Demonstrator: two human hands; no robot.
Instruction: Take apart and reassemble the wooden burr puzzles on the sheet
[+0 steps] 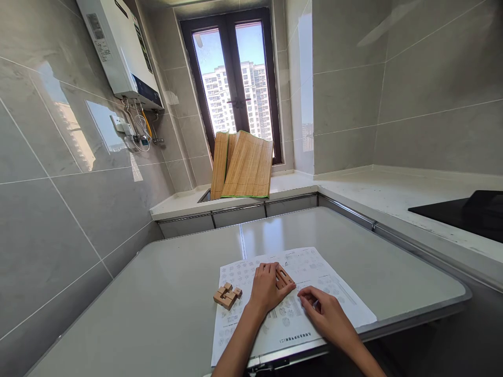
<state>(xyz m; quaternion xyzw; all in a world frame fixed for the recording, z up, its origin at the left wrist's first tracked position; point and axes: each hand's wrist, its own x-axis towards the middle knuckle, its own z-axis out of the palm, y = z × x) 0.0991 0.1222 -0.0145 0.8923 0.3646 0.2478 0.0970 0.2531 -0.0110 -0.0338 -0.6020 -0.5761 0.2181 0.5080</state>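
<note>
Half Out of Sight

From here, the left hand (pixel 268 287) covers much of the slotted wooden piece (pixel 287 279). The sheet (pixel 288 310) bears print too small to read. Cooktop (pixel 451 213) and water heater (pixel 121 57) run out of view.

gray tiled walls (pixel 346 110) | bright dark-framed window (pixel 232 73) | white counter (pixel 353 189) | pale table (pixel 157 293)

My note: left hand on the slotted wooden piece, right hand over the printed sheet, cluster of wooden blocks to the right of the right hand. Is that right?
Not quite: in the head view, the cluster of wooden blocks lies to the left of the left hand. The rest stands.
</note>
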